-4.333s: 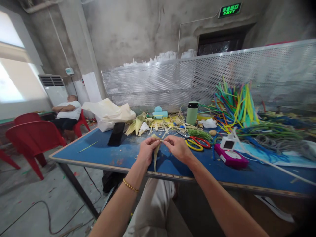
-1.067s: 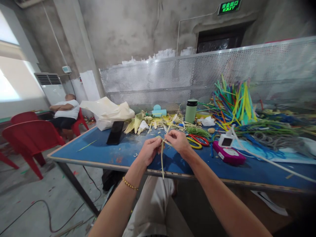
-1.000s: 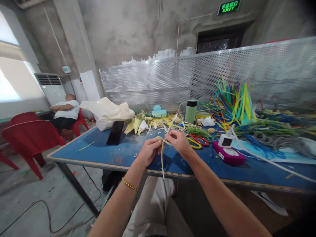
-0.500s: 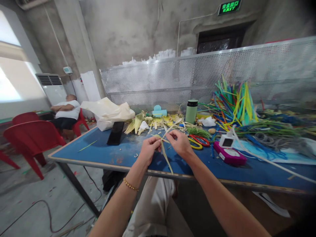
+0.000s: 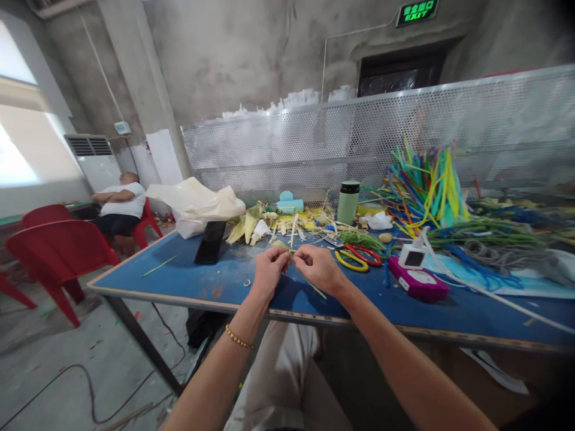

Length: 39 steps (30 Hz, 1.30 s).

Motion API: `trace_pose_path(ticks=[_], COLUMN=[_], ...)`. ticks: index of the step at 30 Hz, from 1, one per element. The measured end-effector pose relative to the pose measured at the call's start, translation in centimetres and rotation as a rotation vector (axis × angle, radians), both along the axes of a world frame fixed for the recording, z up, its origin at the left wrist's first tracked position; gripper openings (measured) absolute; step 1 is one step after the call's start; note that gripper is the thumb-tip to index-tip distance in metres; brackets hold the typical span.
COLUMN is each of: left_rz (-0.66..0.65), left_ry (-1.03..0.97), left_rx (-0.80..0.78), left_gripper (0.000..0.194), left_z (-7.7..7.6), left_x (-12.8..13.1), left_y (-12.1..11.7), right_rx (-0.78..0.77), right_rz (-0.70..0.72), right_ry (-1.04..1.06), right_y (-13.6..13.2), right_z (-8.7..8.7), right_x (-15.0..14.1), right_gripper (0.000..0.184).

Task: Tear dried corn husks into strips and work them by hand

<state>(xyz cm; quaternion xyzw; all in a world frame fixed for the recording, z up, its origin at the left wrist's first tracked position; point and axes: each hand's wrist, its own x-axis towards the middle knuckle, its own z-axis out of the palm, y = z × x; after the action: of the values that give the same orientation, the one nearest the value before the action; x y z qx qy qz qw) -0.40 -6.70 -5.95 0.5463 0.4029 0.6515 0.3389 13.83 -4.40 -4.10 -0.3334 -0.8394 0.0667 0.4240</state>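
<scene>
My left hand (image 5: 269, 270) pinches pale, flat strips that look like corn husk, at the table's near side. Close against it, my right hand (image 5: 320, 269) has its fingertips pressed on the same work. One husk strip (image 5: 293, 231) sticks up away from me between the hands. Another strip end slants down to the right below my right hand. The crossing point of the strips is mostly covered by my fingers. Just beyond my right hand lie scissors (image 5: 351, 261) with one yellow and one red handle. More dried husks (image 5: 248, 226) are heaped behind my hands.
A black phone (image 5: 210, 242) and a cream bag (image 5: 202, 206) lie to the left. Behind stands a green bottle (image 5: 348, 203). A purple box (image 5: 417, 279), a white cable and colourful strips (image 5: 433, 185) crowd the right. A person (image 5: 120, 200) sits at far left.
My right hand has turned and closed in beside my left. The strip that hung down now slants right, and the other strip swung upright. My left hand keeps its hold.
</scene>
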Motion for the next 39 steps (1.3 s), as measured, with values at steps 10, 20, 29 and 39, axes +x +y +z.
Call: trace_pose_path(ticks=[10,20,29,39], left_rz=[0.059,-0.085,-0.126,-0.033], left_ry=[-0.001,-0.064,-0.119,-0.059], left_rx=[-0.008,-0.015,-0.027,0.027], left_gripper=[0.013,0.019,0.022,0.026], left_z=[0.03,-0.05,-0.07,0.07], left_x=[-0.04,0.03,0.06,-0.06], left_y=[0.0,-0.21,-0.2,-0.49], right_rx=[-0.235,-0.324,-0.282,-0.218], right_rz=[0.109,0.135,0.221,0.225], right_ry=[0.134,0.192,0.206,0.15], right_y=[0.22,-0.11,0.14,-0.2], right_z=[-0.03,0.2,-0.2,0.06], right_x=[-0.1,-0.1,-0.21,-0.25], right_gripper=[0.02,0.014,0.01,0.012])
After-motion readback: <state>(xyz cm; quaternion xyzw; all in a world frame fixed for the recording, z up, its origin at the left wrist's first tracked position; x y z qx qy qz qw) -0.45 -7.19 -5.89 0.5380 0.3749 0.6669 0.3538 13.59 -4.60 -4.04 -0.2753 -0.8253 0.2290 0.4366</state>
